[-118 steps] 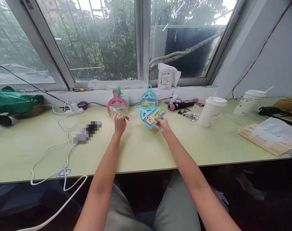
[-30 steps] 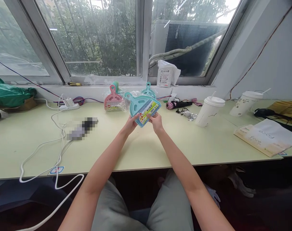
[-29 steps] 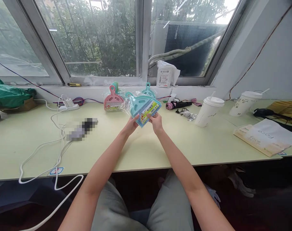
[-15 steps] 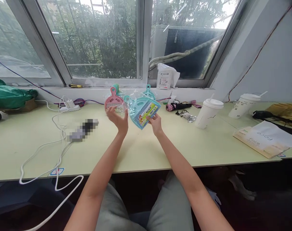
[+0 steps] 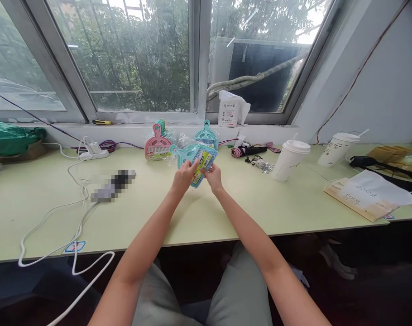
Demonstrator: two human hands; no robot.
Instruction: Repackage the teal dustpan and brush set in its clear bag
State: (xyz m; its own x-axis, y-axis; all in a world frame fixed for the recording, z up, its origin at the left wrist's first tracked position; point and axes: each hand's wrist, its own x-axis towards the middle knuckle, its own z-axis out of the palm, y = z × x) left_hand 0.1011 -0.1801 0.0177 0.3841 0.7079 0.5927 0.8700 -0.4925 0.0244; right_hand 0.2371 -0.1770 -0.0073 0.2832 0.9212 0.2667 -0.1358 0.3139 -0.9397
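A: Where is the teal dustpan set (image 5: 187, 155)?

B: In front of the person, at both hands, raised over the pale table (image 5: 206, 217). It tilts, its handle slanting up and away beyond the left hand (image 5: 184, 176), and its yellow label (image 5: 203, 163) lies between the hands.

A: How does each hand stand?

B: The right hand (image 5: 213, 176) is clamped on the lower right corner, thumb on the front. The left hand touches the front, a digit laid along the label's left edge; whether it grips or only rests there, one cannot tell.

A: And past the hands?

B: Beyond the left hand, a row of wrapped dustpans stands upright, a pink dustpan (image 5: 156, 144) at its front. Straight beyond the hands, another teal dustpan (image 5: 206, 133) stands at the wall.

A: Further out?

B: Right of the right hand lie a dark-and-pink bundle (image 5: 251, 151) and a silvery heap (image 5: 263, 165), then a lidded white cup (image 5: 290, 159). Well to the right is a tissue pack (image 5: 360, 194). Left of the left hand lies a blurred-out object (image 5: 112, 185), with a white power strip (image 5: 95, 154) beyond it.
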